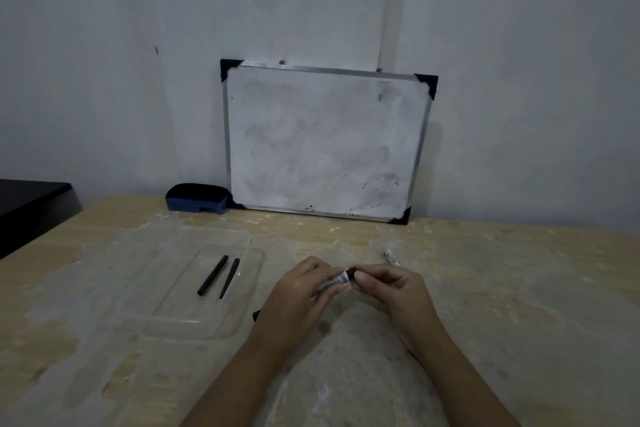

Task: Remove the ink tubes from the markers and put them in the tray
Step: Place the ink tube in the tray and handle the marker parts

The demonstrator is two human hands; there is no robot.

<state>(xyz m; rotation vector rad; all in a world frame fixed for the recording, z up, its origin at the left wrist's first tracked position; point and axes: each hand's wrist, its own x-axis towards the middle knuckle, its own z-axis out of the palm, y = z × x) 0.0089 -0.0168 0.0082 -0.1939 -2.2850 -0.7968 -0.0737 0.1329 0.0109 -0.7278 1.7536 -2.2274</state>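
Both hands meet over the middle of the table. My left hand (299,298) wraps the white barrel of a marker (334,279). My right hand (391,284) pinches that marker's black end between thumb and fingers. Two black ink tubes (213,275) (230,278) lie side by side in a clear plastic tray (194,322) to the left of my hands. A second white marker (392,256) lies on the table just beyond my right hand. A small dark piece (256,315) shows under my left wrist; what it is I cannot tell.
A whiteboard (325,142) leans on the wall at the back of the wooden table (519,288). A blue eraser (197,199) sits to its left. A dark object (31,204) stands at the far left edge.
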